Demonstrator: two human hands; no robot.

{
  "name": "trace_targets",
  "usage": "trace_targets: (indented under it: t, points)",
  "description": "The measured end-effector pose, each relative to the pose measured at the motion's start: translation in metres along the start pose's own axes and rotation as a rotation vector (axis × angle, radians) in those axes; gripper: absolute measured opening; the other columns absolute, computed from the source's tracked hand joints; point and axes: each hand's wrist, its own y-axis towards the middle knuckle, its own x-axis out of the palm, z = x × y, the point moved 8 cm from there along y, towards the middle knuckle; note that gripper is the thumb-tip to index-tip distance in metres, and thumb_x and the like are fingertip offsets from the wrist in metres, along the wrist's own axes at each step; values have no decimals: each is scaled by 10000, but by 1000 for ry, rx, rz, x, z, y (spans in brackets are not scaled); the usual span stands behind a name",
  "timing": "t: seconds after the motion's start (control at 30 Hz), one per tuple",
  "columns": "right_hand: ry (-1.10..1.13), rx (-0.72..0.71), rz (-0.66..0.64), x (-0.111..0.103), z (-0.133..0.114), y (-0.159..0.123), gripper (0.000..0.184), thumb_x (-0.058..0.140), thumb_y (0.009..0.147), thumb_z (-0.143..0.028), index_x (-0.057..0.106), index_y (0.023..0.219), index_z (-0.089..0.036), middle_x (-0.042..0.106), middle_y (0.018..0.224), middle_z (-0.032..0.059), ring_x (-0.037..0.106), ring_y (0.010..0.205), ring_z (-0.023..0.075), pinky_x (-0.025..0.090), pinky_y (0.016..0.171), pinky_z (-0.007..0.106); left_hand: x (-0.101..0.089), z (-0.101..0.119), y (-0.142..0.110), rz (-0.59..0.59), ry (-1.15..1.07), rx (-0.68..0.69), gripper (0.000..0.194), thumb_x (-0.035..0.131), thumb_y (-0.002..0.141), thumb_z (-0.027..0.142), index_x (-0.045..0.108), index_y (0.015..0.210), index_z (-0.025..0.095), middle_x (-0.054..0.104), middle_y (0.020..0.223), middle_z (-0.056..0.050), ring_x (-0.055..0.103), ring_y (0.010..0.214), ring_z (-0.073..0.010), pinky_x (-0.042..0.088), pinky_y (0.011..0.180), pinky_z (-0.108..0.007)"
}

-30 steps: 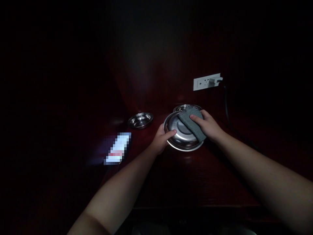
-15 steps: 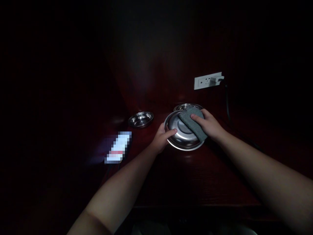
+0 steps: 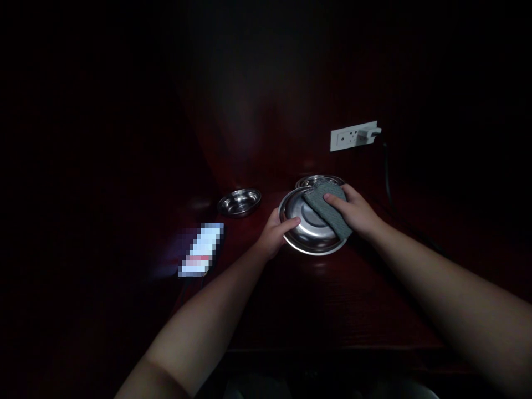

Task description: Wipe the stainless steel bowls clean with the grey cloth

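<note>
A shiny metal bowl (image 3: 311,239) is held tilted above the dark red table, its inside facing me. My left hand (image 3: 274,234) grips its left rim, thumb lying over the inner side and fingers hidden behind. Over the bowl's right side lies a grey-green cloth (image 3: 330,208), pinched around the rim by my right hand (image 3: 355,209), whose thumb presses on top. Behind the held bowl another metal bowl (image 3: 319,180) is partly covered from view.
A third metal bowl (image 3: 240,203) stands on the table (image 3: 332,310) to the left. Nearer on the left is a phone (image 3: 201,250) with a lit, blurred screen. On the back wall a white socket (image 3: 353,136) holds a plug with a dark cord hanging down.
</note>
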Motion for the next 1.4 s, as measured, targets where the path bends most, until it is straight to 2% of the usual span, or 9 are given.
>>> trace_targets:
  t: [0.17, 0.43, 0.67, 0.97, 1.4]
  points:
    - [2, 12, -6, 1, 1, 0, 450, 646, 658, -539, 572, 964, -217, 644, 942, 52, 609, 851, 239, 478, 772, 397, -2, -1, 0, 19, 5, -8, 561, 745, 577, 235, 529, 1091, 168, 629, 1058, -87, 572, 1018, -267, 424, 889, -430]
    - [3, 24, -11, 1, -2, -2, 453, 647, 654, -532, 574, 968, -213, 646, 919, 52, 609, 836, 238, 481, 774, 405, -1, -2, 3, -14, -4, 2, 557, 744, 579, 237, 537, 1092, 165, 625, 1081, -94, 566, 1032, -273, 421, 895, -430]
    - [3, 24, -22, 1, -2, -1, 443, 646, 662, -524, 565, 966, -213, 639, 916, 47, 606, 828, 231, 481, 764, 389, -1, 0, 0, 23, -2, -7, 567, 749, 570, 233, 530, 1088, 163, 626, 1063, -89, 569, 1016, -267, 419, 896, -431]
    - [-13, -18, -28, 1, -4, -2, 430, 642, 657, -549, 560, 925, -223, 634, 892, 43, 600, 824, 239, 479, 764, 405, -3, 0, 0, 45, 5, -21, 544, 749, 571, 237, 535, 1066, 166, 632, 1035, -77, 581, 985, -257, 419, 892, -433]
    - [-22, -45, -37, 2, -6, -1, 443, 636, 668, -528, 567, 974, -216, 635, 933, 48, 598, 847, 234, 471, 791, 408, -1, 2, -2, 50, 2, -12, 513, 743, 579, 229, 551, 1051, 173, 632, 1047, -74, 574, 1004, -262, 417, 897, -433]
